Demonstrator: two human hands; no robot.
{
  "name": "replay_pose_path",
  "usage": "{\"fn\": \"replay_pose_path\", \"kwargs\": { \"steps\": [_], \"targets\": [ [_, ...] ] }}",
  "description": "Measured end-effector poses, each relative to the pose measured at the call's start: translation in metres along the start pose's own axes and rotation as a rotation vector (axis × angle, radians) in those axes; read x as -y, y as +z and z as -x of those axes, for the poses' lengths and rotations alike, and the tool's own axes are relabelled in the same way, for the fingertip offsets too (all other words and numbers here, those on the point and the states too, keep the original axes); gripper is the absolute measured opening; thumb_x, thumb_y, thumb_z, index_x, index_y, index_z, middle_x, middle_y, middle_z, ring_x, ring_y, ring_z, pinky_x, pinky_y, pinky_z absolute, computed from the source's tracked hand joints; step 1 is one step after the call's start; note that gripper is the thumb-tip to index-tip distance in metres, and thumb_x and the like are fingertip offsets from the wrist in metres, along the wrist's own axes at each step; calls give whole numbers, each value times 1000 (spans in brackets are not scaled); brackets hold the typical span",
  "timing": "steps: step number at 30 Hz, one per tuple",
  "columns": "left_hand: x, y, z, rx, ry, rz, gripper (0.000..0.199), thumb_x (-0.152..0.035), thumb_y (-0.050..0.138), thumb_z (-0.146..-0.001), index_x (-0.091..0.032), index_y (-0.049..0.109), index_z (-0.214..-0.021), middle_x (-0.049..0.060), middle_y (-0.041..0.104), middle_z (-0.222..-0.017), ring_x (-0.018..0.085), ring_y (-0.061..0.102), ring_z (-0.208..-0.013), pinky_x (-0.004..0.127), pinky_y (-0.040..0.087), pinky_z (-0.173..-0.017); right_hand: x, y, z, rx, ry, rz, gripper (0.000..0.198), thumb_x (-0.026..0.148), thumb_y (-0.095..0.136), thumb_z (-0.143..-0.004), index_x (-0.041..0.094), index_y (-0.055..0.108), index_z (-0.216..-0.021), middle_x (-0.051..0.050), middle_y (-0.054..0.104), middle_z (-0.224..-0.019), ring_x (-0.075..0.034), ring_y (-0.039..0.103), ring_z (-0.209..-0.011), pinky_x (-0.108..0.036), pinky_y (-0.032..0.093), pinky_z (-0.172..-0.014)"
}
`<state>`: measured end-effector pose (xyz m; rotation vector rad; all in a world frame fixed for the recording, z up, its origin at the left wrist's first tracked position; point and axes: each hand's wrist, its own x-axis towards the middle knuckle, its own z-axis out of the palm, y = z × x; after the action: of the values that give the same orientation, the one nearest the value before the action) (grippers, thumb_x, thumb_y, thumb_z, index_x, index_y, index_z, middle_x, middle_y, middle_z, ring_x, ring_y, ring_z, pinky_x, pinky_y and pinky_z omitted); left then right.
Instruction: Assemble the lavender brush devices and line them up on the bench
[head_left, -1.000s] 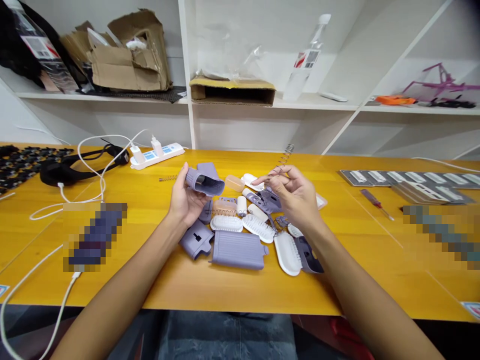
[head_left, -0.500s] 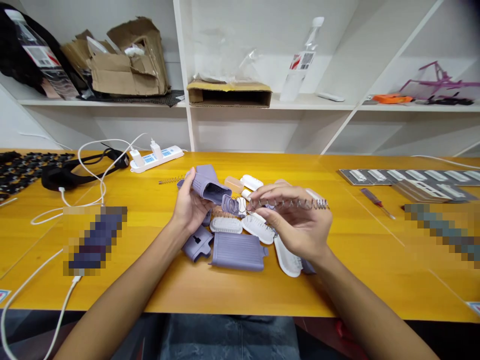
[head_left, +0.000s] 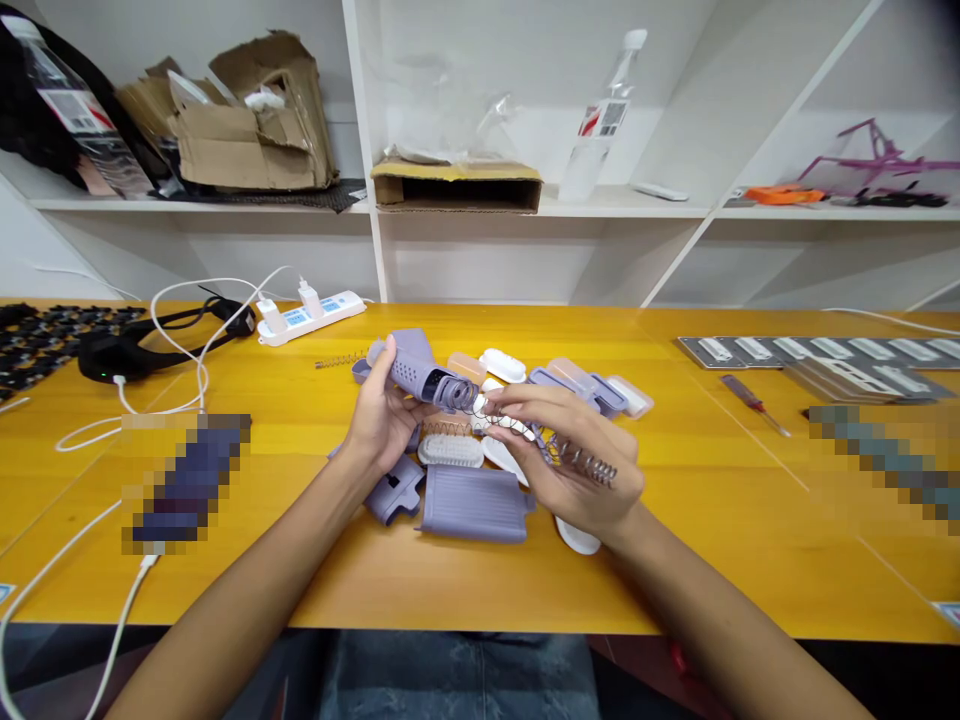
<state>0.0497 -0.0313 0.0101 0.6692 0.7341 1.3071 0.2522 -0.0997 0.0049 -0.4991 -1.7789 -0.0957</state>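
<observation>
My left hand (head_left: pixel 377 418) is wrapped around a purple sleeve (head_left: pixel 412 370), thumb along its top and fingers beneath, and I have it lifted over the parts on the table (head_left: pixel 712 570), with its mouth turned towards my right side. In my right hand (head_left: pixel 589 455) I'm pinching a wire spring (head_left: pixel 592 466) between thumb and fingers; its free end trails back across my palm side towards the wrist. Purplish coils (head_left: pixel 454 393) sit right at the mouth of the sleeve, close to my right fingertips, though I can't tell whether they belong to the spring I'm pinching or how far they reach inside. Below my hands, a ribbed panel (head_left: pixel 476 503) lies flat nearest me, with a slotted cap (head_left: pixel 394 490) just beside it on the left and a white tray (head_left: pixel 451 450) behind it. A copper-coloured coil (head_left: pixel 448 427) lies just past the tray. Further back are a peach block (head_left: pixel 466 367) and a white oval (head_left: pixel 502 364), next to each other. Off to the left of the sleeve, a thin spring (head_left: pixel 337 360) lies on the wood, partly hidden near my hand. Well to the right is a screwdriver (head_left: pixel 752 402).
</observation>
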Motion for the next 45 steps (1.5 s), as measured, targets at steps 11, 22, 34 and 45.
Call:
{"fn": "replay_pose_path", "kwargs": {
  "steps": [11, 22, 34, 45],
  "targets": [
    [1, 4, 4, 19, 13, 5, 37, -53, 79, -95, -18, 71, -105, 6, 77, -92, 20, 73, -74, 31, 61, -68, -1, 9, 5, 61, 67, 29, 46, -1, 77, -92, 20, 71, -132, -15, 82, -123, -29, 80, -117, -49, 70, -97],
    [1, 5, 5, -2, 25, 34, 40, -54, 85, -90, -20, 71, -103, 2, 76, -88, 17, 71, -71, 29, 60, -65, 2, 9, 6, 56, 247, -14, 38, 3, 75, -95, 22, 73, -128, -13, 82, -123, -28, 80, -115, -52, 68, -100],
    [3, 8, 8, 51, 2, -33, 47, -59, 85, -87, -17, 69, -102, 5, 75, -89, 19, 71, -75, 34, 64, -72, -7, 9, 8, 113, 421, 81, 20, 26, 76, -100, 24, 56, -102, 1, 59, -85, -14, 56, -67, -32, 47, -59],
    [12, 14, 15, 53, -50, 7, 50, -51, 93, -81, -21, 64, -109, 2, 76, -87, 19, 75, -75, 35, 62, -76, -4, 12, 11, 189, 494, 226, 41, 57, 73, -99, 27, 45, -102, 3, 55, -78, -16, 51, -62, -33, 42, -59]
  ]
}}
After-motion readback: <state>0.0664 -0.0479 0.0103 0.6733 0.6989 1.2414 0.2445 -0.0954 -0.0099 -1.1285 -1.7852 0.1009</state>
